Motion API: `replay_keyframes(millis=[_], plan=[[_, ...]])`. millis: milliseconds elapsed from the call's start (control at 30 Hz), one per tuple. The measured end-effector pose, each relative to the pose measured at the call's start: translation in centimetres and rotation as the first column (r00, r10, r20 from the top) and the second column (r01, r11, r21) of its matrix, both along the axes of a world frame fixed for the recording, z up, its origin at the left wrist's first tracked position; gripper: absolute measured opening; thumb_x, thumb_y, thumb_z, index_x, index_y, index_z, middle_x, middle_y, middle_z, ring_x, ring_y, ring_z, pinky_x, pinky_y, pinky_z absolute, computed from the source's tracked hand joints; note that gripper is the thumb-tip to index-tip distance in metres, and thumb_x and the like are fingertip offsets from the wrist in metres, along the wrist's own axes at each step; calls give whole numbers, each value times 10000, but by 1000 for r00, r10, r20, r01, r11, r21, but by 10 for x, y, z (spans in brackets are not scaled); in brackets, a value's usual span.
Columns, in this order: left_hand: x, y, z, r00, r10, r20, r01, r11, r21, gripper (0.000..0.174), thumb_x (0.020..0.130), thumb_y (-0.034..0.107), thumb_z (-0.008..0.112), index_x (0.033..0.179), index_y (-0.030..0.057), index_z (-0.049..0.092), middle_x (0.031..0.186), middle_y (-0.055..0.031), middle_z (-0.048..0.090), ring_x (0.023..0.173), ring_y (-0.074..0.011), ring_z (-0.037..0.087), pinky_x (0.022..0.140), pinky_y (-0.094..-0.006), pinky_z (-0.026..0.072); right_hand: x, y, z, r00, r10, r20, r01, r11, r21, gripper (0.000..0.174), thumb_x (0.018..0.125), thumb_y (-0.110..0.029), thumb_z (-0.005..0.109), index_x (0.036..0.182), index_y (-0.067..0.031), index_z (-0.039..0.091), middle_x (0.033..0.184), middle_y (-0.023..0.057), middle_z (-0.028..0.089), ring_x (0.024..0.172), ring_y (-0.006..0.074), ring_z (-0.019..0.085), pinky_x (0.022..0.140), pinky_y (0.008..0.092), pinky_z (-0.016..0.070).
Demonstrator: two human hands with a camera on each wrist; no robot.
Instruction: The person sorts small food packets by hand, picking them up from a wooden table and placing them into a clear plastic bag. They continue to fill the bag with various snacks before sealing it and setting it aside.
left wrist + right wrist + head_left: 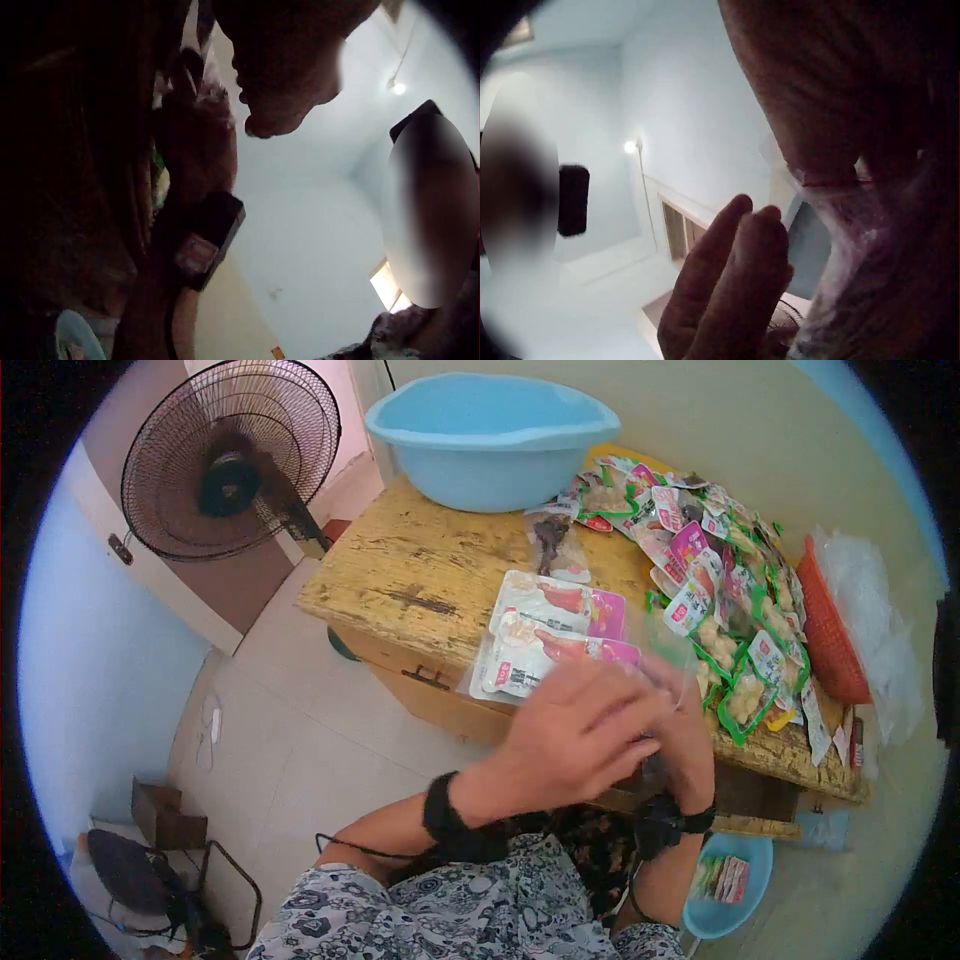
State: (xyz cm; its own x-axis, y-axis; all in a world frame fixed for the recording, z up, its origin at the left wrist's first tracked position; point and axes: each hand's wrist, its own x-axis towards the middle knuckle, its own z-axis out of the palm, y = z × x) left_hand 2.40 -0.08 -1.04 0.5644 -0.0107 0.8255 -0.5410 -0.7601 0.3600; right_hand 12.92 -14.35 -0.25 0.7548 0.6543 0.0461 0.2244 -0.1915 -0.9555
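Observation:
Both hands meet over the table's front edge. My left hand reaches across the right one, its thumb side at a clear plastic bag, its outer fingers partly extended. The right hand grips the same bag from the other side; in the right wrist view the crinkled plastic has a pinkish tint. Exact fingertip contact is hidden. Just behind the left hand, two white-and-pink packets lie overlapping, a front one and a back one.
A blue basin stands at the table's back left, with a dark-filled packet before it. Many packets are heaped right, beside a red basket. A small blue basin sits below; a fan stands left.

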Motion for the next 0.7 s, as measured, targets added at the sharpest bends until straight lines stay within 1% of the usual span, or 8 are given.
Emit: replay_keyframes(millis=[67, 167, 267, 367, 467, 567, 667, 700], plan=[[-12, 26, 3, 996, 63, -68, -56, 994, 90, 625, 759, 317, 838, 1296, 76, 627, 1280, -142, 619, 1204, -370, 572, 1014, -521, 449, -4, 0, -6, 982, -97, 164, 107, 993, -49, 280, 969, -216, 652, 1089, 31, 706, 1139, 150, 706, 1010, 225, 659, 917, 367, 506], [-22, 57, 3, 952, 214, -220, -158, 956, 246, 817, 717, 388, 859, 1400, 83, 531, 1414, -147, 519, 1361, -399, 442, 1119, -552, 350, 3, 2, -17, 935, -78, 346, 84, 996, -2, 283, 939, -183, 691, 1126, 30, 701, 1166, 124, 691, 1054, 154, 620, 926, 337, 494], [-28, 72, -7, 902, 310, -300, -207, 921, 330, 817, 719, 343, 854, 1405, 70, 503, 1451, -159, 475, 1410, -405, 392, 1150, -541, 332, 2, 9, -18, 945, -128, 300, 125, 992, 27, 341, 924, -218, 707, 1187, -1, 698, 1207, 165, 700, 1087, 288, 670, 966, 386, 496], [-22, 77, -21, 912, 173, -373, -114, 978, 174, 780, 716, 297, 843, 1379, 54, 510, 1445, -159, 481, 1418, -398, 384, 1160, -548, 319, 6, 14, -16, 855, -107, 508, 135, 991, -18, 358, 898, -216, 727, 1180, 3, 700, 1237, 177, 690, 1103, 283, 666, 971, 373, 497], [-17, 79, -21, 913, 159, -377, -102, 981, 167, 745, 724, 257, 827, 1362, 40, 509, 1445, -165, 478, 1426, -392, 376, 1163, -548, 311, 3, 17, -6, 888, -132, 441, 198, 974, -107, 374, 884, -211, 733, 1185, 6, 693, 1229, 174, 694, 1096, 264, 669, 968, 367, 503], [-18, 73, -6, 903, 211, -374, -115, 958, 263, 757, 722, 239, 820, 1386, 56, 507, 1450, -156, 481, 1419, -392, 387, 1159, -549, 311, -3, 20, -4, 884, -214, 415, 237, 971, -6, 381, 884, -178, 730, 1214, 4, 672, 1181, 166, 706, 1067, 249, 675, 952, 369, 512], [-20, 70, -7, 911, 210, -355, -94, 944, 316, 785, 696, 221, 818, 1410, 99, 517, 1459, -141, 485, 1419, -381, 391, 1152, -552, 315, 0, 21, -15, 916, -248, 316, 217, 967, 131, 450, 848, -185, 782, 1220, 25, 638, 1050, 89, 695, 850, 146, 612, 773, 310, 510], [-20, 72, -10, 916, 177, -361, -70, 954, 291, 802, 684, 232, 814, 1425, 137, 524, 1462, -122, 495, 1411, -364, 408, 1144, -556, 321, 0, 21, -16, 930, -249, 271, 220, 966, 134, 436, 858, -153, 762, 1239, 16, 634, 1088, 110, 699, 915, 176, 633, 824, 326, 514]])
